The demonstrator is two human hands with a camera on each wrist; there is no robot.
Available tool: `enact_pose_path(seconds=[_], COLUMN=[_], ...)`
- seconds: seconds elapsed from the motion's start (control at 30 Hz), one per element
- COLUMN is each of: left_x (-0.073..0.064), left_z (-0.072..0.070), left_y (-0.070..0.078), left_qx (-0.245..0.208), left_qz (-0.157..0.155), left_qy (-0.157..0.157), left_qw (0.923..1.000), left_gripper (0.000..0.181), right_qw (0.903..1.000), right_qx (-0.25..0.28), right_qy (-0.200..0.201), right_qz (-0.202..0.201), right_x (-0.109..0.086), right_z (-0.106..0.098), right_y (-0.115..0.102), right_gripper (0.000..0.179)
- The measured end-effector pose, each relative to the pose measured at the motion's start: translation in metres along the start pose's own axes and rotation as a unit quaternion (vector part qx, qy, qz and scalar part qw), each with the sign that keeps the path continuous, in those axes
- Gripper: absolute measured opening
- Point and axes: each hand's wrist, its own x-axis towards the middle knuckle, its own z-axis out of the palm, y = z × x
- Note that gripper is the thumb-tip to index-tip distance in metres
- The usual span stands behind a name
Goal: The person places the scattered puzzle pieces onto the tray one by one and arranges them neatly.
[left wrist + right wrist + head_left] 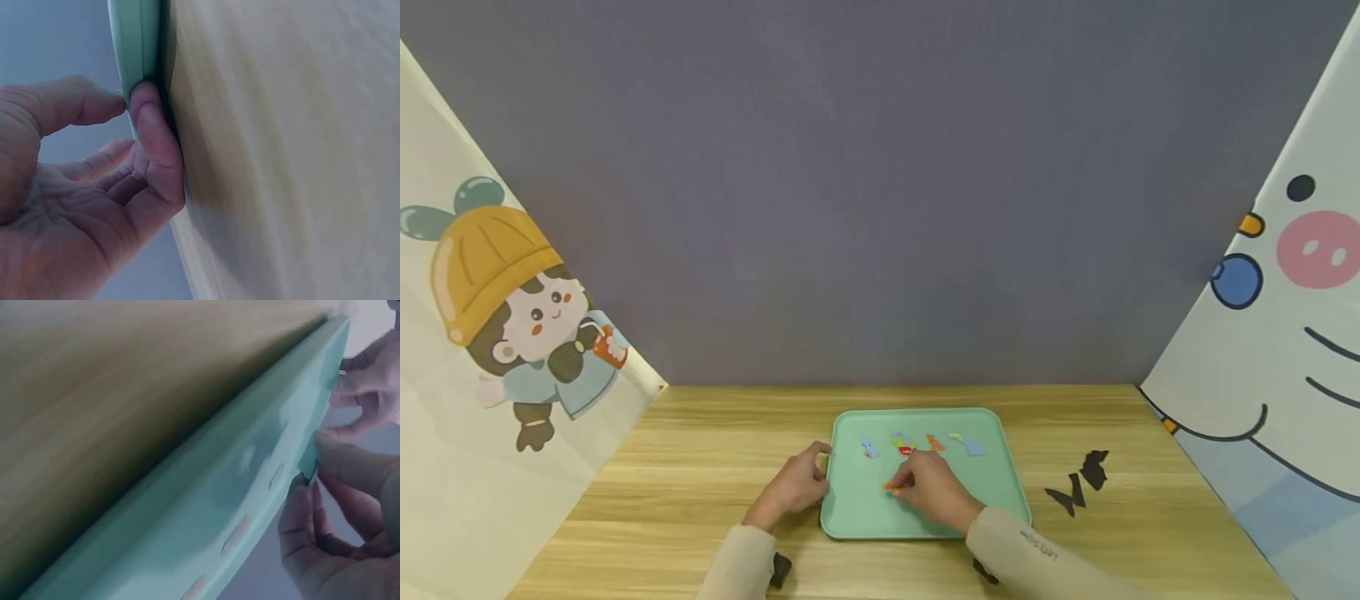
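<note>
Orange and thin, the piece pinched in the right hand over the green tray could slip if squeezed unevenly, while a tug from the left hand gripping the tray might jostle the other pieces.

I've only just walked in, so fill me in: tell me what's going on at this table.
A person is handling small flat pieces on a green tray. Their right hand pinches a small orange piece over the middle of the tray, while the left hand holds the tray's left edge. Other colourful pieces lie in a row toward the far side, and some black pieces lie on the wooden table to the right.
</note>
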Motion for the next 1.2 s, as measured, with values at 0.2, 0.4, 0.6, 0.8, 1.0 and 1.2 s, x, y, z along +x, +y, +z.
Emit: enact_pose_path(seconds=[0.2,0.4,0.6,0.8,1.0,1.2], left_x=[-0.001,0.0,0.001,0.002,0.0,0.0], left_z=[-0.001,-0.002,-0.001,0.002,0.0,-0.001], left_y=[0.001,0.002,0.0,-0.001,0.002,0.001], left_qx=[0.008,0.01,0.006,-0.006,0.013,0.012], left_qz=[0.003,0.003,0.0,-0.002,-0.002,0.001], left_qy=[0.003,0.008,0.002,-0.005,0.0,-0.001], left_qw=[1.0,0.9999,1.0,1.0,0.9999,0.9999], left_gripper=[0.055,0.055,0.055,0.056,0.057,0.058], right_qw=[0.9997,0.9995,0.9992,0.9996,0.9984,0.9934], right_qx=[-0.023,-0.028,-0.027,-0.028,-0.038,-0.053], right_qy=[0.008,-0.017,-0.019,-0.003,0.025,0.067], right_qz=[-0.001,-0.005,-0.021,0.006,0.034,0.076], right_x=[0.013,0.015,0.008,-0.008,-0.028,-0.048], right_z=[0.021,0.025,0.017,-0.009,-0.041,-0.076], right_y=[-0.013,-0.013,-0.005,0.004,0.02,0.037], right_gripper=[0.011,0.011,0.012,0.02,0.021,0.021])
